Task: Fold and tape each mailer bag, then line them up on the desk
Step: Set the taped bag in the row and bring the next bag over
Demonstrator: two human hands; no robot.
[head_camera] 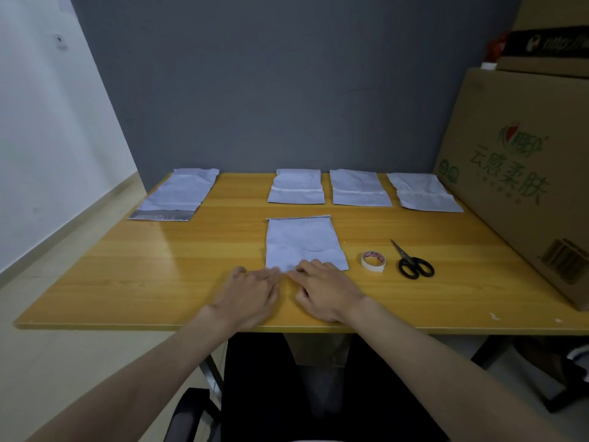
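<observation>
Mailer bag (305, 242) lies flat just beyond both hands; left hand (251, 293) and right hand (325, 290), side by side, press its near edge. Folding stage; next, tape roll (373, 261) right of the right hand.

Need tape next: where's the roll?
Head view: the white tape roll lies on the desk's right, between the unfolded grey mailer bag and black-handled scissors.

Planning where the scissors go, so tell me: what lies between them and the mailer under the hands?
The tape roll lies between the scissors and the mailer, seen in the head view.
</observation>
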